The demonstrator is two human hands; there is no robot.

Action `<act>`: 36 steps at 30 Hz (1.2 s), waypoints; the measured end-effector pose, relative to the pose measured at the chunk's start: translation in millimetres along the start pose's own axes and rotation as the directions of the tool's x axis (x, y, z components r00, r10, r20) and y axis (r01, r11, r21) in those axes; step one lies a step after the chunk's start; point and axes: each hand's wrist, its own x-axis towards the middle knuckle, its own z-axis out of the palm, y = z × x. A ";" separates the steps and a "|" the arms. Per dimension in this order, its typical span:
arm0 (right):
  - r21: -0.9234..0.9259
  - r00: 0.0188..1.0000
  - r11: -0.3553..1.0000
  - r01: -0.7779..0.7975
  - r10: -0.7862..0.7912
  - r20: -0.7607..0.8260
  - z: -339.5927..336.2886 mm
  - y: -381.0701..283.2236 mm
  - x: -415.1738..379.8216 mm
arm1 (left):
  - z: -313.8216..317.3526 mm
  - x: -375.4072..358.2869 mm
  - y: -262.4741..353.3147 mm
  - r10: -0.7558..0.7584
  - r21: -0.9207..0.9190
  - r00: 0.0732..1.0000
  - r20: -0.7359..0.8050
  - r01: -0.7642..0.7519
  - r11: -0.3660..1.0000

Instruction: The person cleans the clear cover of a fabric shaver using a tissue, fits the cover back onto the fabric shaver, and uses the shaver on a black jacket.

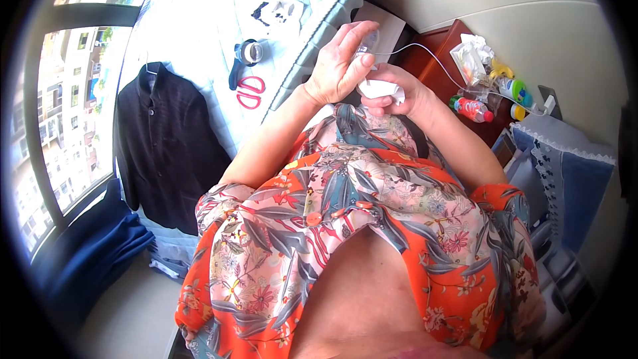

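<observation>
My left hand [339, 63] is raised in front of my chest, its fingers curved around a small clear plastic object [368, 41] whose kind I cannot make out. Just beside and below it, my right hand [415, 93] is closed on a crumpled white tissue [382, 89], with the thumb and fingers folded over it. The two hands are close together and partly overlap. On the bed to the left lie red-handled scissors [251, 92] and a round clear-topped item [252, 52] with a dark strip by it.
A black jacket [163, 133] on a hanger lies over the bed's left side, near the window [73, 106]. On the right, a reddish-brown cabinet [435, 60] holds a red-labelled bottle [471, 108], tissues [473, 53] and other containers. A white cable [438, 60] runs across it.
</observation>
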 end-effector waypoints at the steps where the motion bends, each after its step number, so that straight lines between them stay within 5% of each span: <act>1: -0.048 0.999 0.999 0.011 -0.013 -0.040 1.3 0.1 -1.0 | 0.7 -1.0 -0.7 -0.001 -0.001 1.000 0.006 0.001 1.000; 10: -0.160 0.954 0.967 0.198 -0.228 -0.196 2.9 2.6 -2.2 | -0.3 -3.8 -0.5 -0.038 -0.033 0.999 0.026 0.038 0.999; 17: -0.322 0.946 0.906 0.275 -0.315 -0.079 24.4 -7.8 -22.0 | -0.9 1.8 -0.3 -0.005 -0.002 0.995 -0.096 0.004 1.000; 22: -0.696 0.838 0.660 0.284 -0.523 -0.154 33.2 -0.9 -18.5 | 2.8 3.0 -1.1 -0.074 0.026 0.989 -0.127 0.078 0.997; 28: -0.646 0.799 0.662 0.380 -0.587 -0.131 25.0 6.0 -17.6 | -0.8 1.5 1.6 -0.046 0.130 0.993 -0.107 0.060 0.990; 36: -0.328 0.882 0.841 0.430 -0.469 -0.045 13.7 -1.4 -21.2 | -2.7 -4.0 -1.0 -0.048 0.121 0.997 -0.068 0.056 0.991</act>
